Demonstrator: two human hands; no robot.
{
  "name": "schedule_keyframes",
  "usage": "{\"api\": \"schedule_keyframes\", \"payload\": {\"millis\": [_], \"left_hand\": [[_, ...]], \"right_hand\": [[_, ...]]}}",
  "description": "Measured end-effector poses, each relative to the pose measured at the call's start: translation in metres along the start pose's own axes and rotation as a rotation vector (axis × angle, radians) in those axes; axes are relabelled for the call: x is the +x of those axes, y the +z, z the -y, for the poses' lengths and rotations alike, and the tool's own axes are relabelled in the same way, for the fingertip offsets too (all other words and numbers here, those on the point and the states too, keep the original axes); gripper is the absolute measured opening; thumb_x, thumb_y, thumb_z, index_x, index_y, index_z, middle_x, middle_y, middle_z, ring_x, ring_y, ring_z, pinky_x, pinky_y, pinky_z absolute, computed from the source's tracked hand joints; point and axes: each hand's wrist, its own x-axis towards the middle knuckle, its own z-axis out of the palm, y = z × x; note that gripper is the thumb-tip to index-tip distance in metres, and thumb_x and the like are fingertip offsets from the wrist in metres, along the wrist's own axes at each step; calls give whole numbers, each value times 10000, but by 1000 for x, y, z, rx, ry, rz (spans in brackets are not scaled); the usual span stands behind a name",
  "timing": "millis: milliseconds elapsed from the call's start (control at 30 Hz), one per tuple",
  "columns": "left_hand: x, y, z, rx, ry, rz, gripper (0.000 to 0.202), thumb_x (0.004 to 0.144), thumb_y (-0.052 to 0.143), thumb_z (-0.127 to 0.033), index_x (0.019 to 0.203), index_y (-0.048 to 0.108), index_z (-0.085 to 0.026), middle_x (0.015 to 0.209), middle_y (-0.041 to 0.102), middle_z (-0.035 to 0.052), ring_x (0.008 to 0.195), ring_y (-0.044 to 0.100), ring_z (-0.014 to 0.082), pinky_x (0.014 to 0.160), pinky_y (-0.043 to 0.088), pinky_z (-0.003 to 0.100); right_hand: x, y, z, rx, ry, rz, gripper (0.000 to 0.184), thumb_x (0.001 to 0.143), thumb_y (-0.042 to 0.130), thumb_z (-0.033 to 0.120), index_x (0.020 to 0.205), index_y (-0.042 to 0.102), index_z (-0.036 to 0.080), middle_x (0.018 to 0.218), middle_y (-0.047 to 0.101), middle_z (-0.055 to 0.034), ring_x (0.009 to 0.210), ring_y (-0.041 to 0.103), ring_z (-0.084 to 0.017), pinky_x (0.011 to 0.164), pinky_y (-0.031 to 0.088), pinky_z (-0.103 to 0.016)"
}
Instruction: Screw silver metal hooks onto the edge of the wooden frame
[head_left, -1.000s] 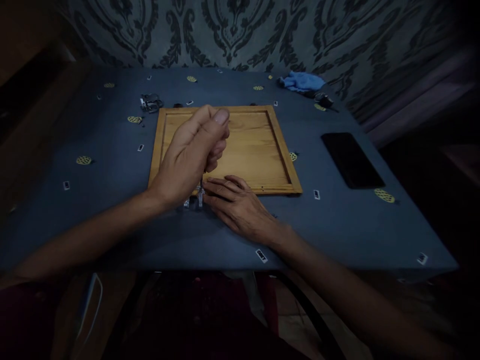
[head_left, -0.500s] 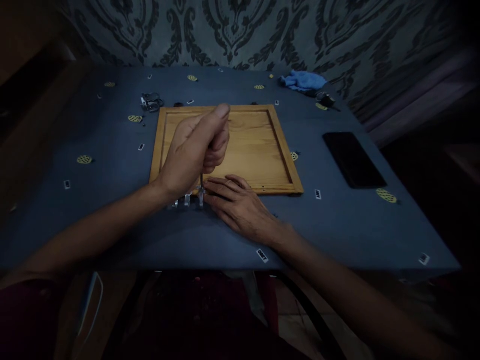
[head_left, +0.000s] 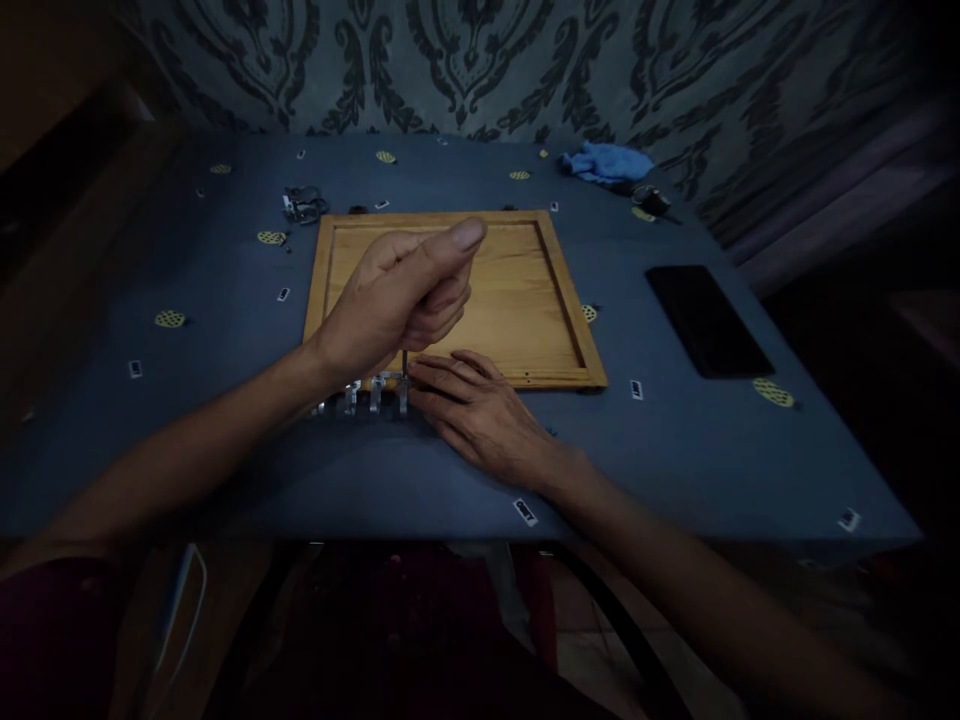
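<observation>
My left hand (head_left: 401, 295) is closed in a fist round a screwdriver, whose handle is hidden inside it. Below the fist the thin upright shaft of the screwdriver (head_left: 405, 364) meets a metal hook rack (head_left: 376, 395). The rack runs along the near edge of a framed wooden board (head_left: 517, 290), with several silver hooks hanging toward me. My left forearm and wrist cover part of the board's left side. My right hand (head_left: 480, 410) lies with fingers stretched out on the board's near edge, fingertips beside the shaft and the last hook.
A blue patterned cloth covers the table (head_left: 675, 470). A black phone-like slab (head_left: 709, 320) lies at right. At the back right are a blue rag (head_left: 607, 162) and a small dark object (head_left: 651, 200). A bundle of metal pieces (head_left: 304, 204) sits beyond the board's far left corner.
My left fist has turned at the wrist, its thumb swinging to the right and slightly down. More of the hooks show under it. My right hand stays in place.
</observation>
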Motion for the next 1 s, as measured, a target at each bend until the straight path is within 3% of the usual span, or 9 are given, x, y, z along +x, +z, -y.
{"api": "schedule_keyframes", "payload": {"millis": [100, 267, 367, 700, 1000], "left_hand": [[0, 0, -4, -18, -7, 8, 504, 1033, 391, -253, 535, 352, -191, 455, 228, -63, 383, 194, 43, 404, 153, 206], [1, 2, -13, -38, 46, -245, 516, 1058, 376, -336, 563, 352, -192, 462, 206, -63, 400, 165, 54, 395, 132, 201], [0, 2, -13, -22, 56, -304, 509, 1060, 391, -359, 582, 353, -188, 479, 225, -59, 409, 202, 49, 397, 163, 184], [-4, 5, -5, -4, 30, -368, 477, 1063, 387, -372, 622, 345, -195, 510, 263, -59, 429, 244, 46, 411, 198, 176], [-4, 5, -2, -46, 38, -341, 466, 1047, 431, -366, 618, 373, -194, 543, 275, -49, 455, 248, 67, 430, 186, 213]], "right_hand": [[0, 0, 0, 0, -1, 4, 336, 1005, 514, 181, 1310, 656, 183, 1458, 620, -121, 1409, 513, -264, 1163, 387, -533], [0, 0, -1, 3, -10, 1, 333, 1032, 481, 207, 1321, 645, 187, 1478, 607, -109, 1416, 508, -256, 1159, 392, -522], [0, 0, -1, -3, -13, -10, 329, 1026, 494, 197, 1317, 647, 175, 1477, 607, -116, 1407, 516, -268, 1155, 394, -528], [-1, -1, -1, 8, -29, -18, 339, 1018, 495, 185, 1320, 644, 153, 1475, 604, -136, 1403, 514, -282, 1148, 400, -544], [0, 0, -1, 3, -12, -9, 332, 1024, 486, 197, 1313, 649, 186, 1464, 615, -122, 1405, 516, -272, 1147, 400, -541]]}}
